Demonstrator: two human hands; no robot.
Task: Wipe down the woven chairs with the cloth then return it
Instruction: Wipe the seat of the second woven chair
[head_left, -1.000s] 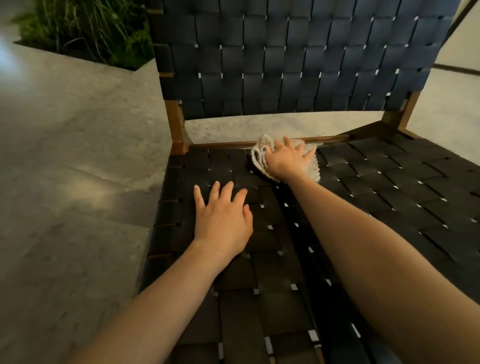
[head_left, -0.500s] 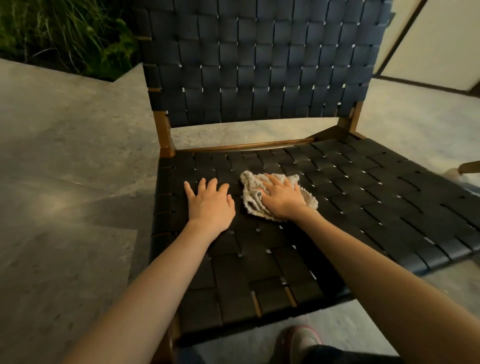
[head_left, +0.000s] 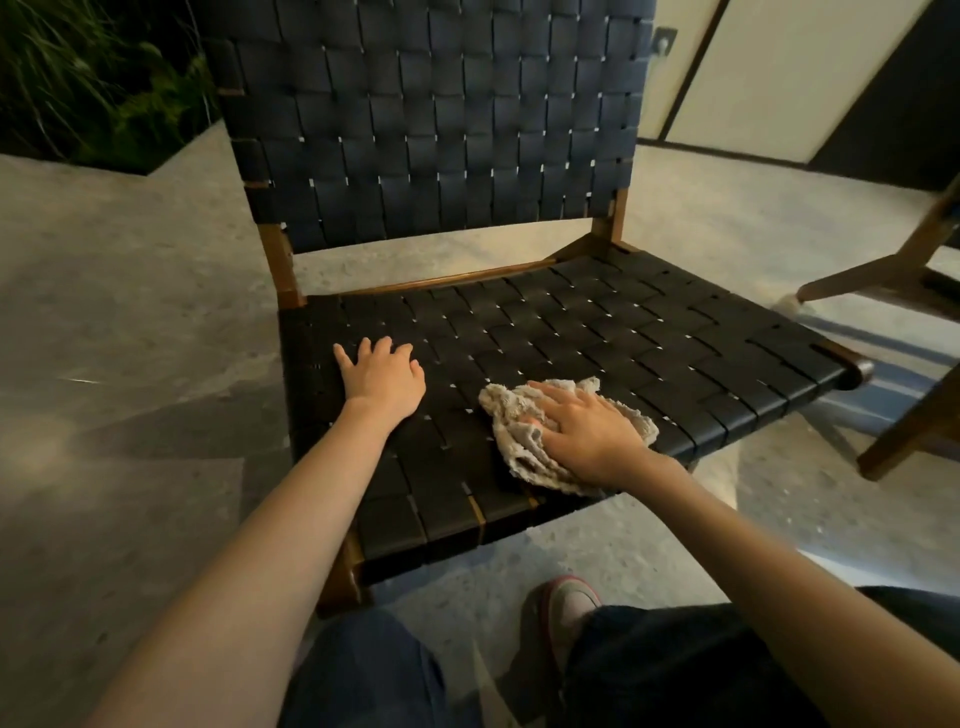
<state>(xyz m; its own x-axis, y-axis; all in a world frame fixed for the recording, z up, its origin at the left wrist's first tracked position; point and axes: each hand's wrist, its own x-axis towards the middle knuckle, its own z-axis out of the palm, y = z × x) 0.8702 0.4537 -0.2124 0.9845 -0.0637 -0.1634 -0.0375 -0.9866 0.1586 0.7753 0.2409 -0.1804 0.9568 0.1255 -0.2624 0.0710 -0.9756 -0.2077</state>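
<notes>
Two hands on woven seat (head_left: 623, 322): cloth (head_left: 519, 447) is pressed near seat's front edge by spread right hand (head_left: 587, 431); spread left hand (head_left: 384, 382) is braced seat-left. Wiping step; seat's right half is judged next.

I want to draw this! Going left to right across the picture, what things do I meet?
First the green plants → left hand → right hand, flat on the cloth → another chair's wooden legs.
</notes>
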